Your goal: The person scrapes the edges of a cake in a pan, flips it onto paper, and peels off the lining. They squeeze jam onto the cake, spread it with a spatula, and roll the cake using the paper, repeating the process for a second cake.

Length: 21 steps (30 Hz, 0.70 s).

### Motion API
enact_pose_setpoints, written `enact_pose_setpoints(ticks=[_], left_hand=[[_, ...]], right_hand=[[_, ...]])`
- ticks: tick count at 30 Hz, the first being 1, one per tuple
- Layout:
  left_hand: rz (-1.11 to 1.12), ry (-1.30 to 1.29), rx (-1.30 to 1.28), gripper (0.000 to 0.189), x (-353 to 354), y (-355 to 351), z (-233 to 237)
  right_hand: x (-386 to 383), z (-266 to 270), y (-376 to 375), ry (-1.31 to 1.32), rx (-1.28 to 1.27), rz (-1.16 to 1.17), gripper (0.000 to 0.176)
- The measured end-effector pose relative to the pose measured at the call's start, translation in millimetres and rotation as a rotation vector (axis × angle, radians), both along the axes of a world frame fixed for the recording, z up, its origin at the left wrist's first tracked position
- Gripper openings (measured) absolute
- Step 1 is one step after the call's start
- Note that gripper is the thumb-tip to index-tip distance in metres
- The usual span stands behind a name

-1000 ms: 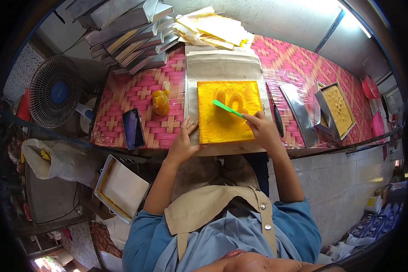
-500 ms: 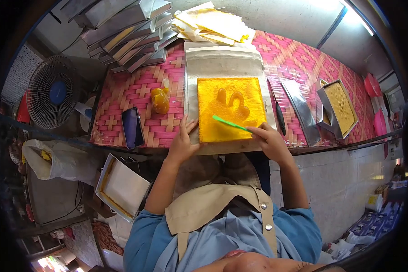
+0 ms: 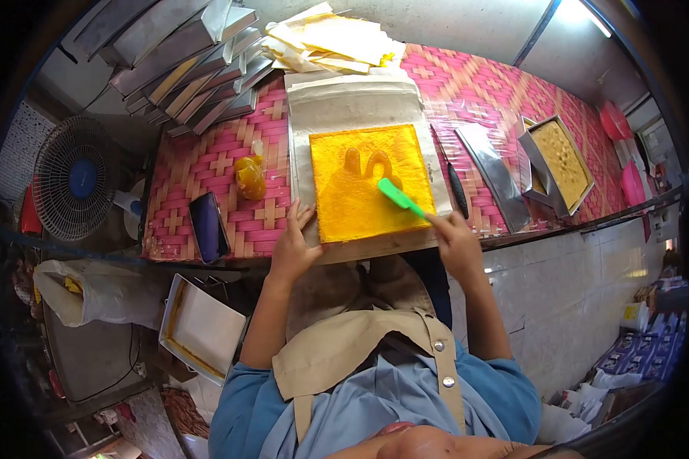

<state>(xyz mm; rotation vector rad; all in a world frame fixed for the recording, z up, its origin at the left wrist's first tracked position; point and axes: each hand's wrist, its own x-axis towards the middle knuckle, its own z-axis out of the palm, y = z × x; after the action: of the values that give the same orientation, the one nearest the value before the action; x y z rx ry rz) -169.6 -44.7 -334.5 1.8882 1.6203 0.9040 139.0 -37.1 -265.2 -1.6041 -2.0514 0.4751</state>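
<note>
A flat square yellow sponge cake (image 3: 341,210) lies on paper sheets (image 3: 360,103). Orange-brown jam (image 3: 352,159) sits on it in thick curved ridges, and a glossy smear covers the part nearer me. My right hand (image 3: 457,243) is closed on the handle of a green spatula (image 3: 398,196), whose blade touches the cake by the right end of the jam. At the cake's near left corner rests my left hand (image 3: 292,243), fingers apart and holding nothing. A clear bag of orange filling (image 3: 249,180) lies to the left.
Left of the cake are a phone (image 3: 208,226) and stacked metal pans (image 3: 199,69). Used yellow-stained papers (image 3: 333,38) pile up at the back. A knife (image 3: 456,187), a metal plate (image 3: 491,176) and cake in a tin (image 3: 563,164) lie right. A fan (image 3: 80,176) stands far left.
The spatula blade has moved right and turned its broad face into view, reaching the right end of the jam. The jam ridge there looks shorter. The whole view has shifted slightly.
</note>
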Motion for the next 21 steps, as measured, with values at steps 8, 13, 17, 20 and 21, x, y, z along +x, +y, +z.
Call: enact_pose_setpoints(ticks=[8,13,17,20,21], left_hand=[[0.011,0.007,-0.001,0.095,0.3,0.2,0.2],[0.013,0.024,0.007,0.095,0.6,0.0,-2.7],[0.003,0.018,-0.039,0.096,0.1,-0.3,2.0],[0.012,0.041,0.000,0.099,2.2,-1.7,5.3],[0.006,0.039,0.004,0.099,2.2,-1.2,4.4]], right_hand=[[-4.4,8.1,-19.2,0.148,-0.241,0.196,0.025],[-3.2,-9.0,-13.1,-0.157,0.162,-0.103,0.026],[-21.4,-6.9,-40.4,-0.275,0.082,-0.037,0.028],[-15.9,11.5,-44.6,-0.062,0.047,0.102,0.033],[-9.2,11.8,-39.0,-0.064,0.050,0.096,0.033]])
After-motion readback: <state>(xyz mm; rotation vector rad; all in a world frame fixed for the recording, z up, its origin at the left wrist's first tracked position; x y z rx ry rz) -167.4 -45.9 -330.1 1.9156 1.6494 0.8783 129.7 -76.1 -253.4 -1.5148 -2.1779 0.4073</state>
